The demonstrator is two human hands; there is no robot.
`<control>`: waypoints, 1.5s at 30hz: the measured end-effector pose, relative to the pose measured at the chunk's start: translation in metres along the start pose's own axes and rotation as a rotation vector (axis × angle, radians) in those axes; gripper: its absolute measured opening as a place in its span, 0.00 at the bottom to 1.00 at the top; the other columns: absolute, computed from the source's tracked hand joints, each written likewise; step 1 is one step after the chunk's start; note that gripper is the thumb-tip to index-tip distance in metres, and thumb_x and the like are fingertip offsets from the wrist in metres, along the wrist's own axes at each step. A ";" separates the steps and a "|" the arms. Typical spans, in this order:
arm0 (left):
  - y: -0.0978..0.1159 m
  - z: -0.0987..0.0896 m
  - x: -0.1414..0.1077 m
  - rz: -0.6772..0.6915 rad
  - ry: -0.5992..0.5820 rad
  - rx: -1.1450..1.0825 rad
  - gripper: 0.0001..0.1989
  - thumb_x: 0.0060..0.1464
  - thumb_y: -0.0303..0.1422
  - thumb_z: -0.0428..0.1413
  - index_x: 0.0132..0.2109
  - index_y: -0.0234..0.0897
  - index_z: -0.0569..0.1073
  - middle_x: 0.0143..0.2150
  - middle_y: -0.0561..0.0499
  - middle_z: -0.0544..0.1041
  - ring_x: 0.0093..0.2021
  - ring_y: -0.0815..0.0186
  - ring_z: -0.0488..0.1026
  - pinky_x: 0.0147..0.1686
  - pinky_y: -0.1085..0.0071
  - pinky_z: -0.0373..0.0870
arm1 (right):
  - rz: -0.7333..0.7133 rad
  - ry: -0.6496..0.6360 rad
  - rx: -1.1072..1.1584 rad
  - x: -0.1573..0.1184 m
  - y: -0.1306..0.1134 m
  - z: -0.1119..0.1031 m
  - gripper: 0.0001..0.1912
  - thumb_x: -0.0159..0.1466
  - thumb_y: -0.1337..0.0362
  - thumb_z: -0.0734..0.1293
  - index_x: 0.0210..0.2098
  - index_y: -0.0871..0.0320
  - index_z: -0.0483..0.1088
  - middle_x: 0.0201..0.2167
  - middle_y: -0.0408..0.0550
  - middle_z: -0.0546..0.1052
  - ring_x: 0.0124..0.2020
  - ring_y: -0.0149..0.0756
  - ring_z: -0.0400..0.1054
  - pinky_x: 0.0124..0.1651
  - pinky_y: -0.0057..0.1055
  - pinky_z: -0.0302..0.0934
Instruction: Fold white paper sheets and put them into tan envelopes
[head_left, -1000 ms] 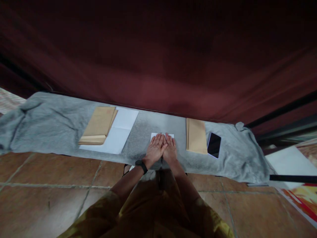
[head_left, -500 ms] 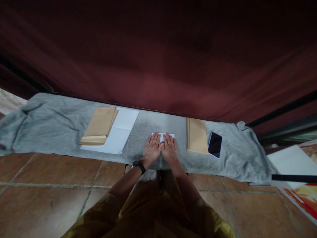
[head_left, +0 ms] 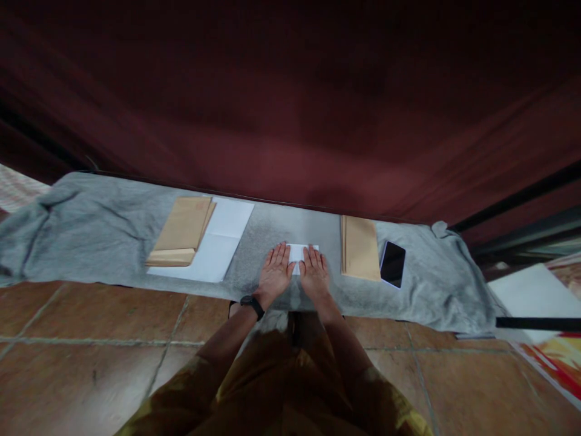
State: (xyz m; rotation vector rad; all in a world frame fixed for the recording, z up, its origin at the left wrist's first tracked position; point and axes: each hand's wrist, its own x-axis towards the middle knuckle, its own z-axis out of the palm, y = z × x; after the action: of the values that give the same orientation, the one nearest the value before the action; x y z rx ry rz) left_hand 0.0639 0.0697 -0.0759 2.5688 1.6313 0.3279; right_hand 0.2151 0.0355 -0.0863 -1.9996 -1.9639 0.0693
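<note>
I have both hands laid flat, palms down, at the middle of the grey-cloth-covered surface (head_left: 276, 224). The left hand (head_left: 275, 269) has its fingers stretched out over the left side of a small white paper (head_left: 297, 253); the right hand (head_left: 315, 272) lies the same way over its right side. Neither is curled round anything, and the thumbs point toward each other with a gap between them, where the paper shows. I see a black watch (head_left: 252, 306) on the left wrist.

Well off to the left, a stack of brown envelopes (head_left: 182, 227) overlaps a creased white sheet (head_left: 229, 219). On the right, another brown stack (head_left: 362, 248) lies near the right hand, with a dark-screened phone (head_left: 393, 264) just beside it, farther right. A dark red cloth (head_left: 281, 121) hangs along the far edge, and brown floor tiles (head_left: 109, 315) show on the near side.
</note>
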 end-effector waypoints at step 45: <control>-0.007 0.005 -0.018 -0.016 0.046 0.065 0.31 0.72 0.40 0.38 0.73 0.27 0.60 0.75 0.38 0.59 0.75 0.54 0.55 0.73 0.53 0.52 | 0.075 -0.040 -0.006 -0.007 0.003 -0.002 0.29 0.77 0.61 0.51 0.74 0.63 0.54 0.75 0.57 0.56 0.75 0.43 0.50 0.76 0.49 0.41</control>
State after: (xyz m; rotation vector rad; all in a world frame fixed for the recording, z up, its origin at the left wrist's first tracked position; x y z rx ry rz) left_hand 0.0513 0.0570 -0.0848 2.6125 1.7044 0.3411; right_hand 0.2185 0.0281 -0.0862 -2.0912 -1.9151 0.1230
